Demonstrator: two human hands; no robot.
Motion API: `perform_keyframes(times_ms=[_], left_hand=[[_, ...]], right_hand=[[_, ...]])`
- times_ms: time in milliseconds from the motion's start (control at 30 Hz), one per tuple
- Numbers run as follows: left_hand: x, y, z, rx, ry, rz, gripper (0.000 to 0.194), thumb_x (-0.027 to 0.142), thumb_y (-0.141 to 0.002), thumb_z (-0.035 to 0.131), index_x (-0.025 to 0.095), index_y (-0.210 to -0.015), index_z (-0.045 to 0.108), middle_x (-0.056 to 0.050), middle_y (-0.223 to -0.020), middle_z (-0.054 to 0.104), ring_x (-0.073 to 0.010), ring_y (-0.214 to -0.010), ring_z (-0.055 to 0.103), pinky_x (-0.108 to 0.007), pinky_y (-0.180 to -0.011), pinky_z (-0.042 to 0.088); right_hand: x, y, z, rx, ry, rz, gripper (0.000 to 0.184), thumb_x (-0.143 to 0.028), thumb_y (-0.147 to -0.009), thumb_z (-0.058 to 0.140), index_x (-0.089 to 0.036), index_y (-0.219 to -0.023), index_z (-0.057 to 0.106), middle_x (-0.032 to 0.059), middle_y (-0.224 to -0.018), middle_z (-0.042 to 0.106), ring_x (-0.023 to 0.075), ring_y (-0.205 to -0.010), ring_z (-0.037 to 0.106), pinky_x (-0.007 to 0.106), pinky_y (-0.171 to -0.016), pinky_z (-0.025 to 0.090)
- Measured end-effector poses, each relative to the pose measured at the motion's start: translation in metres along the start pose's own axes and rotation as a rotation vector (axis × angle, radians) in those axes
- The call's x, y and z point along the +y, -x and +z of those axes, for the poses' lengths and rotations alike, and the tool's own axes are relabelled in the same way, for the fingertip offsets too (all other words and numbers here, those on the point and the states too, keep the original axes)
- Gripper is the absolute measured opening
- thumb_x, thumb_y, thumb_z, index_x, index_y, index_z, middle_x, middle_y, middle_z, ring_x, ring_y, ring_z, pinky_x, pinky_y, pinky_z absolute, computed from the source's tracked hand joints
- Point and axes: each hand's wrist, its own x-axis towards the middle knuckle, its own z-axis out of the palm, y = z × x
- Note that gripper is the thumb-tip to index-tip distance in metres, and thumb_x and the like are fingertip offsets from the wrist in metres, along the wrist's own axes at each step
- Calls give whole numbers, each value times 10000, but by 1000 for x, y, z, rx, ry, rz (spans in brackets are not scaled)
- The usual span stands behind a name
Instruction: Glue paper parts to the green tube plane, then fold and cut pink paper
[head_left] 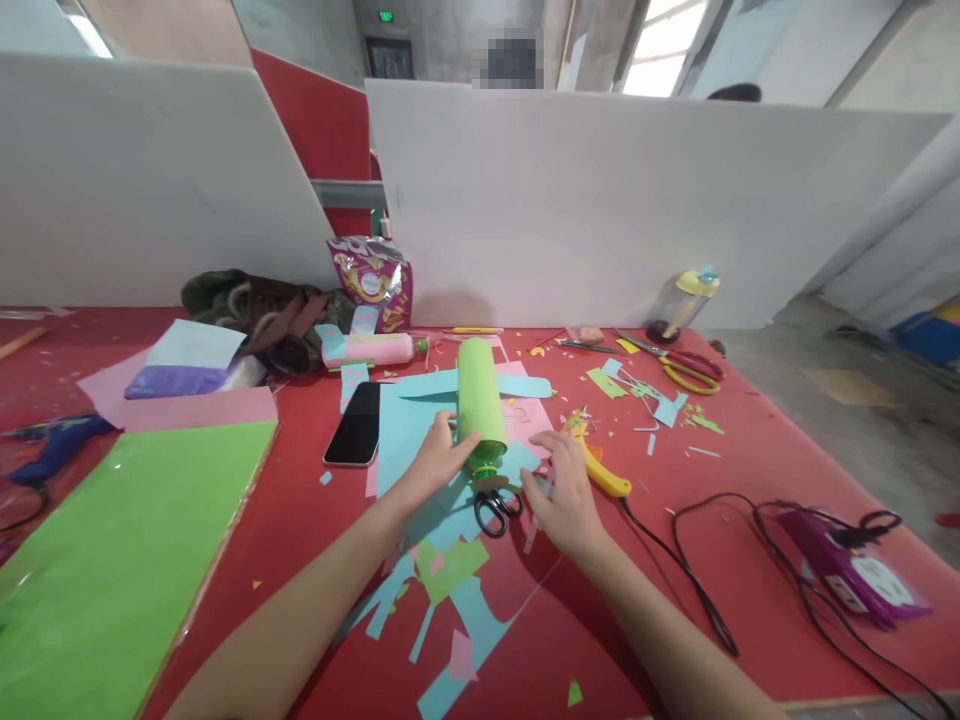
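Observed green-wrapped bottle [480, 395] lying between both hands, cap end toward wearer, blue strips [429, 385] jutting from both sides. Noted left hand [437, 458] partly curled, touching bottle's left side; cannot tell whether gripping. Recorded right hand [564, 495] open, apart on right, near yellow tool [611, 482]. Logged black-handled scissors [494, 493] by cap end, paper scraps [450, 570] across red table [750, 440].

Tabletop [289, 520] centre: main bottle [478, 395] on paper sheets [401, 435], scissors [493, 513] at its near end
Left: phone [355, 425]; farther left, paper pack [142, 540] and, at the edge, probably a glue gun [61, 446]
Back left: second bottle [371, 348], snack bag [375, 285], cloth bag [270, 310]
Right: corded tool [609, 476]; farther right, power strip [855, 568]
Back right: shears [686, 368], cup [681, 306] before partition [600, 200]
Front: paper scraps [448, 570]
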Motion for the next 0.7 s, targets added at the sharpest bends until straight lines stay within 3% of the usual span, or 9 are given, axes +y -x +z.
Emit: perform_keyframes(times_ms=[200, 333, 567, 700], left_hand=[[-7, 2, -4, 12, -137, 215, 461, 254, -776, 439, 129, -1208, 336, -158, -1229, 412, -239, -1161, 389, -402, -942, 340], [-9, 4, -3, 32, -243, 360, 375, 190, -802, 371, 190, -1169, 452, -102, -1309, 348, -228, -1223, 305, -416, -1006, 262], [-9, 6, -3, 29, -380, 415, 371, 269, -809, 421, 187, -1165, 484, -126, -1295, 390, -291, -1186, 355, -482, -969, 292], [-5, 4, -5, -24, -483, 424, 403, 307, -815, 448, 183, -1198, 443, -139, -1310, 363, -283, -1171, 384, -448, -944, 338]], right_hand=[[-4, 2, 1, -54, -36, -21, 213, -119, -730, 466, -200, -928, 469, 92, -940, 511, 234, -921, 484, 428, -804, 410], [-6, 3, 1, -53, -40, -35, 191, -109, -724, 460, -205, -888, 482, 83, -908, 523, 225, -881, 499, 417, -778, 425], [-4, 7, 1, -45, -37, -15, 150, -133, -732, 455, -213, -846, 512, 76, -882, 542, 226, -863, 516, 416, -766, 432], [-2, 9, 0, -37, -37, -11, 140, -133, -734, 455, -213, -831, 516, 72, -861, 551, 223, -846, 523, 411, -753, 437]])
